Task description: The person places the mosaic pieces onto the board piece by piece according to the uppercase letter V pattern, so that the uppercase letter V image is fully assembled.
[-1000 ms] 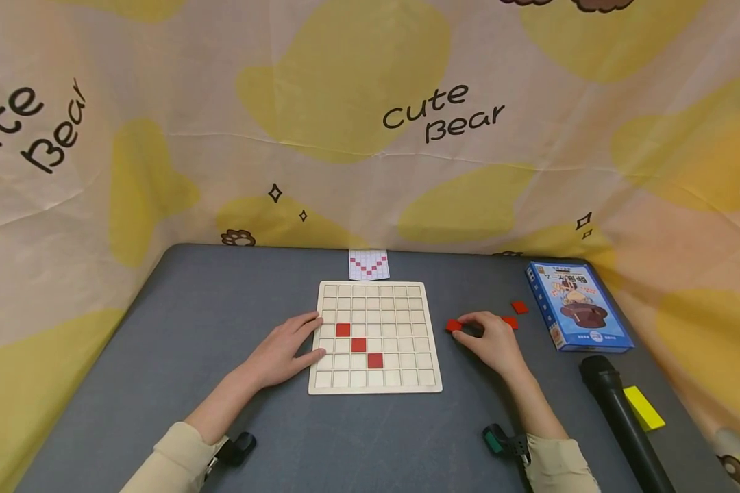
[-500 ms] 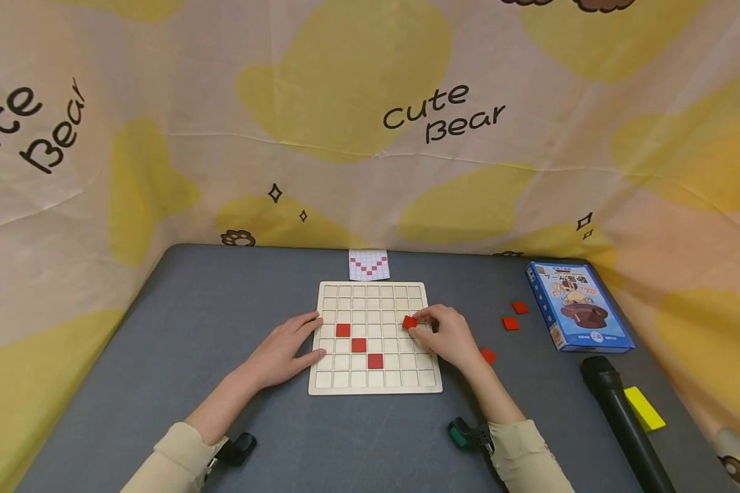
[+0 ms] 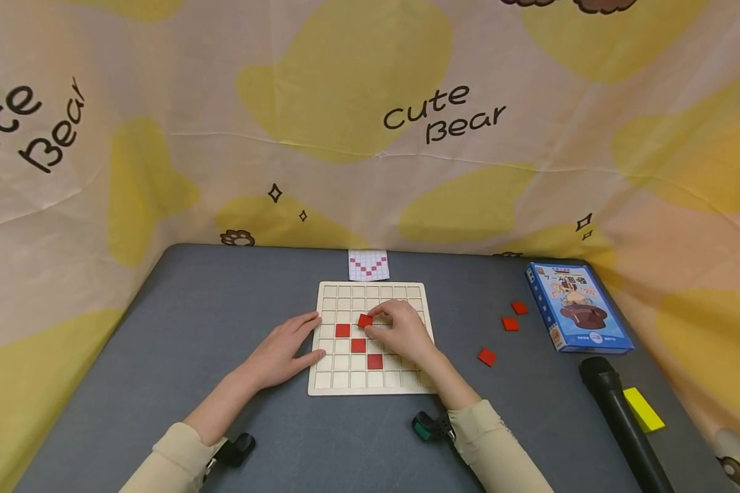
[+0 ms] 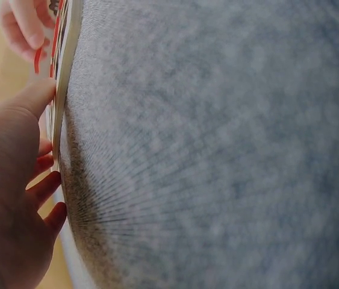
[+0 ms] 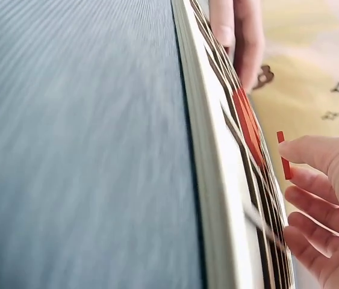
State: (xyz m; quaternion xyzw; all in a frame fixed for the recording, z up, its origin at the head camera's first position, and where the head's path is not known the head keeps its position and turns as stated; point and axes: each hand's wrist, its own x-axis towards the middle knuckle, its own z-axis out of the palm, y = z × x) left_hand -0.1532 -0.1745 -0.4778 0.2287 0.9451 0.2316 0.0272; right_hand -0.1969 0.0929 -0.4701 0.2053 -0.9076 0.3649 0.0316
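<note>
A cream grid board (image 3: 410, 296) lies on the table, with three red tiles in its squares, stepping down to the right: one tile (image 3: 342, 331), a second (image 3: 358, 346) and a third (image 3: 375, 361). My right hand (image 3: 401, 332) pinches another red tile (image 3: 365, 320) between thumb and fingers over the board; the right wrist view shows this held tile (image 5: 284, 155) on edge, apart from the board. My left hand (image 3: 280, 350) rests at the board's left edge, thumb and fingertips touching it. In the left wrist view, the thumb (image 4: 34, 99) lies against the rim.
A small pattern card (image 3: 368, 266) with a pink V lies behind the board. Loose red tiles (image 3: 486, 357) are scattered to the right. Beyond them are a blue box (image 3: 580, 308), a black microphone (image 3: 623, 418) and a yellow block (image 3: 644, 409). A printed cloth (image 3: 345, 137) hangs behind the table.
My right hand has carried the red tile leftward from beside the board to above its middle. A loose tile that the right hand and arm hid now shows. My left hand stays in place.
</note>
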